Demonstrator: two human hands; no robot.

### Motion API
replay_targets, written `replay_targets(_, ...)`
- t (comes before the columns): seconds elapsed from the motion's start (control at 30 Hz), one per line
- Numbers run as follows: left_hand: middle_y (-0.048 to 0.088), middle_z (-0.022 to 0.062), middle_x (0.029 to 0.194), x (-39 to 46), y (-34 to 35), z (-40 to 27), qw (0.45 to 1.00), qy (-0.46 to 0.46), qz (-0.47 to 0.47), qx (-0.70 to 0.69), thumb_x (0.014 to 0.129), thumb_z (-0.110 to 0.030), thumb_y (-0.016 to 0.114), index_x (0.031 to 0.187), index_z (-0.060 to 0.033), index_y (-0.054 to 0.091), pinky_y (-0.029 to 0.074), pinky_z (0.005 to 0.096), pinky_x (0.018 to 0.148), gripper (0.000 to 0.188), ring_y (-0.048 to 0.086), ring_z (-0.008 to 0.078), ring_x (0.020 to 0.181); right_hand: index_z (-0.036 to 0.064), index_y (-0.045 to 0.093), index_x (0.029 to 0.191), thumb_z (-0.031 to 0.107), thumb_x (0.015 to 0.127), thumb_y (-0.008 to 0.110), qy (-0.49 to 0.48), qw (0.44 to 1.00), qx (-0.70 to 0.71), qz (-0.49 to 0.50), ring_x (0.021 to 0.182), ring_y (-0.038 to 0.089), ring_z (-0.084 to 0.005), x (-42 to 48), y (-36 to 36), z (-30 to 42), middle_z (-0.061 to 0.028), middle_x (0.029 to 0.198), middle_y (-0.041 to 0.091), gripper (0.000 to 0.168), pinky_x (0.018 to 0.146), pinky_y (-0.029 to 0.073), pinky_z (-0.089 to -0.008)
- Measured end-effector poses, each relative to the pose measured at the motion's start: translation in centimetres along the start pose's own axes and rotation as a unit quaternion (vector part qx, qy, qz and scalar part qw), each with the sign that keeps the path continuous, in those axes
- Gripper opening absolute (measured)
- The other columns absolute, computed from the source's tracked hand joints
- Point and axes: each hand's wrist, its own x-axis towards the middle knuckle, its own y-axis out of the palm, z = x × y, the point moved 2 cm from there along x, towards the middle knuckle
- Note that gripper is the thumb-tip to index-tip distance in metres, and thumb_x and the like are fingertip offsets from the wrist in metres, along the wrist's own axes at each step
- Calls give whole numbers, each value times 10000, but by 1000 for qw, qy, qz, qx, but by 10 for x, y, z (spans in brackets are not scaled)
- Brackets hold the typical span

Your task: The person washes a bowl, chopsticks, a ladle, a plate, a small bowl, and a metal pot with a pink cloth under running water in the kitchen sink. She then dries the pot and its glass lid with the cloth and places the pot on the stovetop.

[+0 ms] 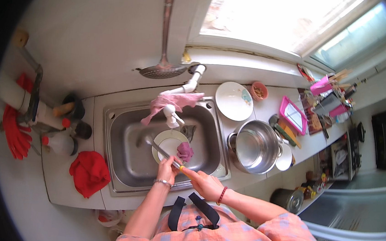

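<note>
Both of my hands are on a metal utensil that slants over the near part of the steel sink; its far end is blurred. My left hand is closed around the metal shaft. At the yellow part near its lower end is my right hand, gripping it. Beneath the utensil, pale plates lie stacked in the basin, with a crumpled purple cloth on them. A grey scrubber or cloth lies behind the plates. The white faucet hangs above them, draped with a pink cloth.
Right of the sink stand a steel pot, a white plate and a pink bowl. A red cloth and a bottle occupy the left counter. A skimmer hangs on the wall behind; red gloves hang at far left.
</note>
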Motion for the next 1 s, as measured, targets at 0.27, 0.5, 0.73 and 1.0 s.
replay_targets(0.27,636,72,850,-67,11,6,987,-101,103,63,924,-285,491,906,-69,568,482,303,648,229,602,162,742,197,411,1319,159,862,508,8,992,44,116,897,593,-311,-55,-64,21,-131,1014,615,469,742,487,-395)
replay_targets(0.5,644,93,878,-125,75,-29,873,-116,399,257,928,-285,493,1071,-10,569,484,266,730,320,603,135,779,81,556,1204,165,890,554,78,971,226,-11,806,585,-84,-203,-213,10,-47,1019,640,325,754,473,-248)
replay_targets(0.73,641,98,884,-101,126,-14,868,-101,422,241,936,-233,473,1074,-12,556,486,253,729,273,600,122,772,49,471,1099,88,780,641,251,820,413,-306,466,412,-44,-342,-219,-55,-55,722,585,364,427,305,-173)
replay_targets(1.0,636,88,846,-84,186,21,889,-79,379,246,930,-226,478,1031,-13,563,490,266,692,251,600,136,745,11,488,1008,169,857,557,265,682,498,-465,436,441,-61,-432,-219,-176,-131,731,613,229,403,341,-183)
